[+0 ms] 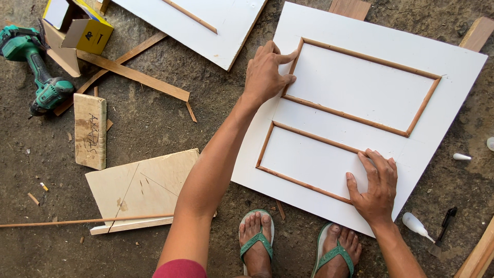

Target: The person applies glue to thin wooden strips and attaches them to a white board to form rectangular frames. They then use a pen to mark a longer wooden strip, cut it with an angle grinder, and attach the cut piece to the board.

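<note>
A white panel [453, 67] lies flat on the dirt ground, with two rectangles of thin brown wooden trim on it. My left hand [265, 72] presses on the left end of the upper trim rectangle [360, 95], fingers on the short strip. My right hand [375, 188] lies flat on the right end of the lower trim rectangle [303, 159], fingers spread over the strip. Neither hand holds a loose thing. My feet in green sandals [257, 239] stand at the panel's near edge.
A green cordless drill [38, 67] and an open cardboard box [77, 25] lie at top left. Wood blocks, a plywood offcut [141, 188] and thin sticks lie on the left. A second white panel [206, 25] is at the top. A white glue bottle [416, 225] lies at bottom right.
</note>
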